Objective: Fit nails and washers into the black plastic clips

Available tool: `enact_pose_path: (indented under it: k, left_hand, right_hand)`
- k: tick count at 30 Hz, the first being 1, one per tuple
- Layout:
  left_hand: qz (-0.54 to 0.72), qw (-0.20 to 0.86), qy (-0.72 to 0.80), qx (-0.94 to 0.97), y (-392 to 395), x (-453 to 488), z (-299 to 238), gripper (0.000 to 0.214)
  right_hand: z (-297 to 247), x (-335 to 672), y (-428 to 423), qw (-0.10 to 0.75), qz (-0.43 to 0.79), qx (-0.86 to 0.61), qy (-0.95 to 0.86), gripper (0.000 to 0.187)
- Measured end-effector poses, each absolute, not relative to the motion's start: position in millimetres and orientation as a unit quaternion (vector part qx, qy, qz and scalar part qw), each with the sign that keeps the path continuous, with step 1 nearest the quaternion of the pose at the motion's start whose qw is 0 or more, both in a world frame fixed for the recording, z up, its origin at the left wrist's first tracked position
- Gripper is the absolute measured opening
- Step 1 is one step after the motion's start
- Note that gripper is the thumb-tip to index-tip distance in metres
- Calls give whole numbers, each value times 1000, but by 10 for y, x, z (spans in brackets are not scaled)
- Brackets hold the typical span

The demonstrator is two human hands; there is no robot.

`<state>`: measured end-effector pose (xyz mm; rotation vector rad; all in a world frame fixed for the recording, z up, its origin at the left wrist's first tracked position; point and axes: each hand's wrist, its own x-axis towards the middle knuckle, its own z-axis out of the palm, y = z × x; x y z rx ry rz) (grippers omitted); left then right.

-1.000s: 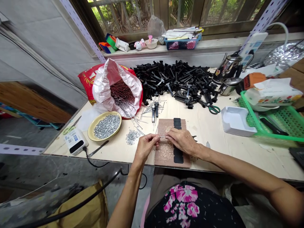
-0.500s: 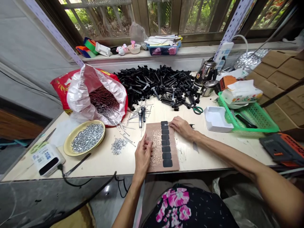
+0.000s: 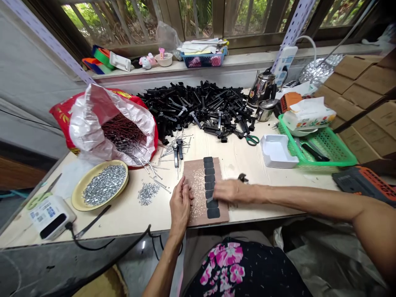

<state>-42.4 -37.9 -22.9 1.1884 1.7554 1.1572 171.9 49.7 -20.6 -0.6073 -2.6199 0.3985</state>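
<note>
A brown board (image 3: 223, 214) lies at the table's front edge, with pale specks scattered over its left half. A column of several black rounded pads (image 3: 213, 213) runs down its right half. My right hand (image 3: 232, 190), blurred by motion, is over the lower pads with its fingers pinched together. A small pale thing shows at its fingertips, too smeared to name. My left hand (image 3: 181, 202) rests at the board's left edge, its fingers loosely bent and apart. Left of it lies a small heap of metal nuts or washers (image 3: 147, 193).
A yellow dish (image 3: 74, 198) of small metal pieces stands left, before a red and white bag (image 3: 83, 119) of long screws. Behind are heaped black clamp-like parts (image 3: 198, 107). Green scissors (image 3: 252, 140), a white box (image 3: 278, 159) and a green basket (image 3: 346, 159) stand right.
My right hand has moved down the column of pads, from the top one to the lower ones. My left hand stays at the board's left edge. The whole view has shifted slightly.
</note>
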Motion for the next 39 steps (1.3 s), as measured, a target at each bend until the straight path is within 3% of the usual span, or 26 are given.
enact_pose_path:
  k: [7,12,15,21,25,30,34,39]
  left_hand:
    - [464,363,674,446,-374,-404,-223,55]
    - [460,359,676,450,-357,-390,-212,54]
    - [468,361,671,449,-354,-359,-198,52]
    - [476,342,667,459,-262,-317,-188,48]
    - [470,338,674,460,-271,-321,-179,48]
    - [485,360,662,443,-405,-331,-198,48]
    - [530,363,646,413,-509,-429,-177,42]
    - [502,190,735,413,-676,-836,-82,30]
  right_hand:
    - [-200,1726,697,207,114,-228,-944,27]
    - [-17,1880,532,205,186,-244,-929,25]
    - [350,2423,307,149,258,-265,-917,24]
    - [946,3769,-600,-41,318,-425,-847,32]
    - [988,3979,-807,-24,263,-479,-837,35]
    - [853,3102,-174,111,180,-380,-900,27]
    - [599,1835,433,154,105,-230,-955,27]
    - [168,614,1065,117,-34,-98,-988,21]
